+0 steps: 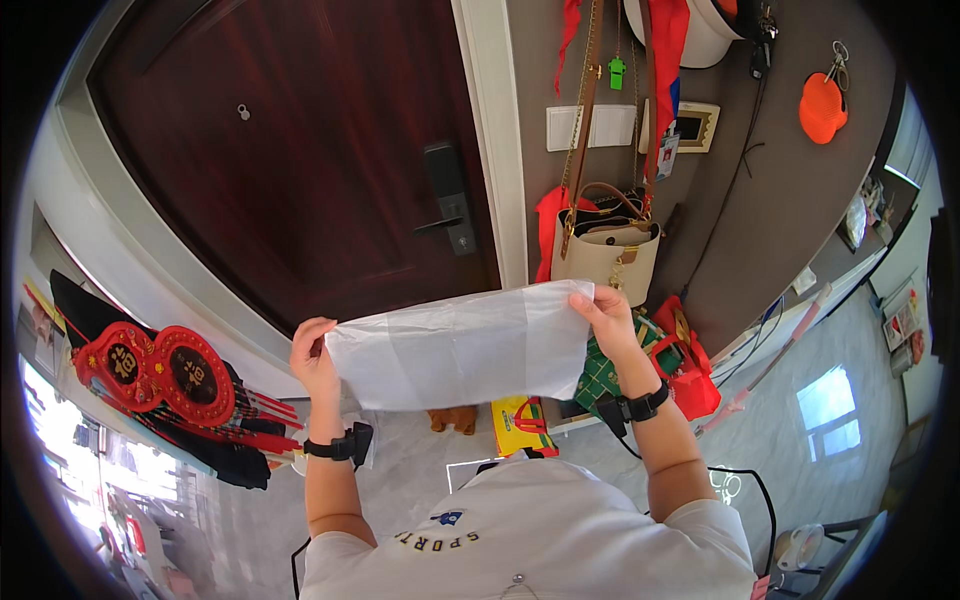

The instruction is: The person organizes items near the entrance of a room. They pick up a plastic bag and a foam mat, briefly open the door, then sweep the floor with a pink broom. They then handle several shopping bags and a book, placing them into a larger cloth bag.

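Note:
A thin white translucent plastic sheet or flat bag (465, 349) with fold creases is stretched out in front of my chest. My left hand (313, 356) pinches its upper left corner between thumb and fingers. At the upper right corner, my right hand (606, 319) grips it the same way. The lower edge hangs free and slightly wavy. Behind and above it stands a dark red wooden door (315, 150) with a black handle lock (450, 202). Each wrist wears a black strap with a small device.
A cream handbag (607, 251) hangs on the brown wall at the right, above a red bag (686, 367) and a green bag (600, 375). Red round ornaments (191, 375) hang at the left. A yellow bag (514, 427) stands low down, beside a brown plush item (452, 420).

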`<action>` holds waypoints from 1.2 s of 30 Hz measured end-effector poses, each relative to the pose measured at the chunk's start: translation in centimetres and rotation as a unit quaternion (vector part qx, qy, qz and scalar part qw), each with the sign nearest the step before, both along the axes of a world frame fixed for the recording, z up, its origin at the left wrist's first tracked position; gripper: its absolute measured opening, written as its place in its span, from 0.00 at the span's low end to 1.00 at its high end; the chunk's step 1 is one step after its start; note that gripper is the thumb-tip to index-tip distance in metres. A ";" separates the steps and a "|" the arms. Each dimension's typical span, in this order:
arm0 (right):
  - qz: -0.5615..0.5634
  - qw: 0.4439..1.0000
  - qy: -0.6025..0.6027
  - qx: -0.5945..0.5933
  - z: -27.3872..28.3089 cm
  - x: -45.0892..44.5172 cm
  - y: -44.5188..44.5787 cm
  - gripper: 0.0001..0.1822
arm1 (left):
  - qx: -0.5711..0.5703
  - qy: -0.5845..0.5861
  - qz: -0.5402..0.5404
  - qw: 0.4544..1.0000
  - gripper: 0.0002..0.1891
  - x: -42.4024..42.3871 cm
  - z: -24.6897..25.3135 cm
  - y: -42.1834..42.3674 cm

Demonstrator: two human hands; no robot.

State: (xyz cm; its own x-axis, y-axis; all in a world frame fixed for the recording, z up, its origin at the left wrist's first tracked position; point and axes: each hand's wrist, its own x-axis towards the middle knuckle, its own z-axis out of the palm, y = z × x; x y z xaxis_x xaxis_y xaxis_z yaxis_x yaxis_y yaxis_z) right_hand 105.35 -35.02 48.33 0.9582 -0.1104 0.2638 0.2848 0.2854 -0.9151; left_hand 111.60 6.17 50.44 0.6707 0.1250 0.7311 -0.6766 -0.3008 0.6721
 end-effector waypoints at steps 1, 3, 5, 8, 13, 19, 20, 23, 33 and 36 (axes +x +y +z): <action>-0.016 0.999 -0.002 -0.052 -0.1 -0.4 -0.3 0.11 | -0.034 0.007 -0.007 0.999 0.07 0.0 -0.5 -0.3; -0.010 0.997 -0.023 -0.073 0.2 -1.5 -0.6 0.12 | -0.111 0.051 -0.066 0.990 0.07 -0.3 -0.7 -0.8; -0.004 0.997 -0.049 -0.066 0.4 -2.6 -0.7 0.12 | -0.199 0.093 -0.169 0.961 0.08 -0.7 -0.8 -1.2; -0.051 0.998 0.028 -0.003 -0.6 -2.5 -1.3 0.14 | -0.335 0.194 -0.306 0.870 0.12 -2.1 0.0 -3.2; -0.084 0.990 0.055 -0.095 -1.1 -2.5 -0.9 0.15 | -0.291 0.312 -0.217 0.878 0.06 -0.2 -4.2 -2.3; -0.051 0.996 0.011 -0.077 -1.4 -4.8 -1.3 0.10 | -0.266 0.487 -0.145 0.819 0.10 -1.1 -9.4 -1.6; -0.048 0.996 0.022 -0.077 -1.8 -5.1 -1.4 0.10 | -0.245 0.573 -0.154 0.767 0.14 -1.5 -10.2 -1.8; -0.035 0.995 0.029 -0.093 -3.7 -5.7 -2.0 0.10 | -0.258 0.602 -0.190 0.731 0.17 -3.1 -11.6 -2.9; -0.091 0.995 0.029 -0.001 -2.9 -5.6 -1.6 0.16 | -0.072 0.296 -0.130 0.944 0.11 -4.3 -6.0 -4.5; -0.088 0.993 0.004 -0.084 -2.4 -5.4 -1.7 0.28 | 0.002 0.252 -0.130 0.959 0.17 -4.2 -3.8 -4.0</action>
State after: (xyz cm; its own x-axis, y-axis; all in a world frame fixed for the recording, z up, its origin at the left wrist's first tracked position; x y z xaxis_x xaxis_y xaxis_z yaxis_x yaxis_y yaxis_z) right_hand 99.94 -36.68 45.91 0.9306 -0.2306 0.2843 0.3084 0.0755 -0.9482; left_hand 107.43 2.15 46.61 0.9468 -0.0971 0.3069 -0.3195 -0.1685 0.9325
